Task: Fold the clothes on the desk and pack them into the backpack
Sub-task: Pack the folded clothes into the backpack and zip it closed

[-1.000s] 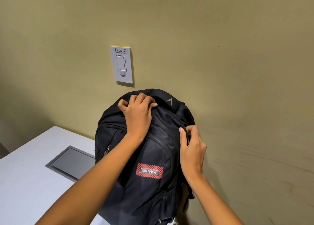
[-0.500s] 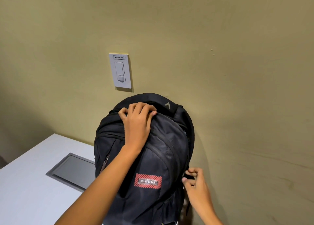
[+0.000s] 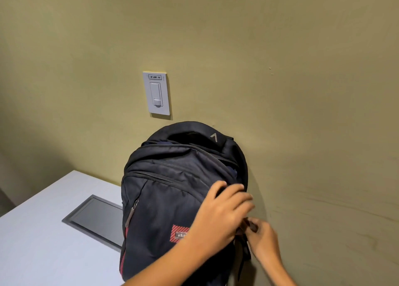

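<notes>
Right grip (image 3: 263,238) pinching zipper (image 3: 252,227), navy cloth (image 3: 234,174) inside backpack (image 3: 172,188)

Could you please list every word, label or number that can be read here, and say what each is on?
"4F LDB1 Y4": small label on the wall switch plate.
Brand name on the red patch of the backpack: half hidden by the left hand, the rest too blurred to read.
No letters: the grey chevron on the backpack's top is only a mark.
</notes>
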Demonstrator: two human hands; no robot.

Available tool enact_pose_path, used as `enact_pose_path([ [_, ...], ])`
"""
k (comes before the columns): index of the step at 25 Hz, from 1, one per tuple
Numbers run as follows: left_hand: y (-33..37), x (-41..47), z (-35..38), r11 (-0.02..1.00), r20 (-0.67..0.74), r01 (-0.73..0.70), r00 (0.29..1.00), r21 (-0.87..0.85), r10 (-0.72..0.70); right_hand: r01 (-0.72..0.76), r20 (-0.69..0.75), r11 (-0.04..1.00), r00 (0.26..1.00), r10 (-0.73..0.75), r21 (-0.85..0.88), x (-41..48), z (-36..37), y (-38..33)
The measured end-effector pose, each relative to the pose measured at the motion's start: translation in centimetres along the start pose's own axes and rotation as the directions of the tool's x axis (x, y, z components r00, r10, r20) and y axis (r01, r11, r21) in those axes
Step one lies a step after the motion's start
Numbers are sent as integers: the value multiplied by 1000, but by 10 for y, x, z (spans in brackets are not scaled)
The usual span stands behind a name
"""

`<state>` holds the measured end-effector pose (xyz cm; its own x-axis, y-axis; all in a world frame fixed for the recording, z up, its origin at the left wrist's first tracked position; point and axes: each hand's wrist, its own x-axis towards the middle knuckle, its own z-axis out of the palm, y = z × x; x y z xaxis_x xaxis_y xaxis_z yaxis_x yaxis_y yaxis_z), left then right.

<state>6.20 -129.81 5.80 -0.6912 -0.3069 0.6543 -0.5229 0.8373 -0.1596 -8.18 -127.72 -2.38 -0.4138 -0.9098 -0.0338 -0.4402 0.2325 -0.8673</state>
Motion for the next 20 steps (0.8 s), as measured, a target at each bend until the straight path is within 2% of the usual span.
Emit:
enact_pose_path([
  [3,18,-6,31,988,89,39,995,148,-52,9,-44,1000,999,-10,-15,1,-12,-15],
  [5,17,-6,44,967,174,88,976,238,-132,-21,-64,998,998,25,58,-3,-10,-16],
  [7,18,-6,48,946,303,105,931,307,-202,-53,-71,978,995,69,203,-10,-4,-10],
  [10,26,-5,46,944,389,133,887,303,-250,-64,-34,904,996,86,423,-17,-2,-2],
  [13,29,-4,42,938,416,166,863,304,-288,-41,76,873,997,5,485,-19,-9,0],
  [15,27,0,39,936,409,183,862,300,-300,35,89,917,993,-77,397,-20,-16,0],
  [17,27,4,37,940,403,171,870,296,-285,130,39,973,989,-139,190,-19,-18,2],
  [20,34,4,41,954,389,136,891,266,-235,201,-3,978,980,-201,58,-19,-3,-1],
])
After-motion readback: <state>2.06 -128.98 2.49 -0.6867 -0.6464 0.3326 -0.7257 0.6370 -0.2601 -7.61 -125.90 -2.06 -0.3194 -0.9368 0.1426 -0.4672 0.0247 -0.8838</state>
